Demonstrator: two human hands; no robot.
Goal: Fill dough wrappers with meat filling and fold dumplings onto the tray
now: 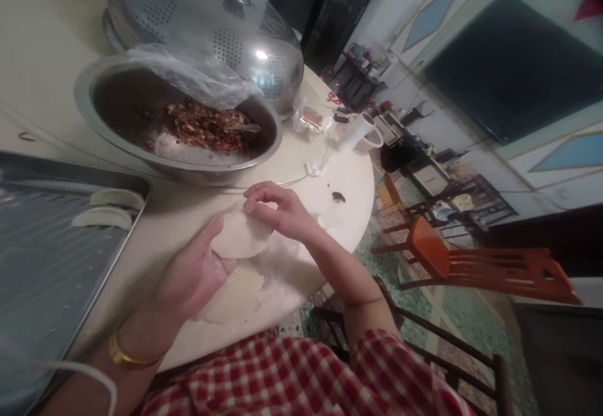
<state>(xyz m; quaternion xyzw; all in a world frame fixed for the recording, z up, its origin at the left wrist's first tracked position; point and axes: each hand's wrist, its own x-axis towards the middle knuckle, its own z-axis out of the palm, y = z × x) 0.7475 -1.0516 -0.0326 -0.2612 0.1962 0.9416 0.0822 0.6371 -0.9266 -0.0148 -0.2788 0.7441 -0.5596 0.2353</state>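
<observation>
My left hand (191,274) lies palm up over the table and cradles a round dough wrapper (240,237). My right hand (277,210) pinches the far edge of that same wrapper with curled fingers. More flat wrappers (233,296) lie on the floured table just below my left hand. A steel bowl (101,92) of dark minced filling (202,127) with a spoon (242,128) in it stands right behind my hands.
A metal tray (51,259) at the left holds two folded dumplings (110,207). A perforated steel dome cover (207,20) sits behind the bowl. The round table's edge (362,215) drops off at the right, with orange chairs (471,265) beyond.
</observation>
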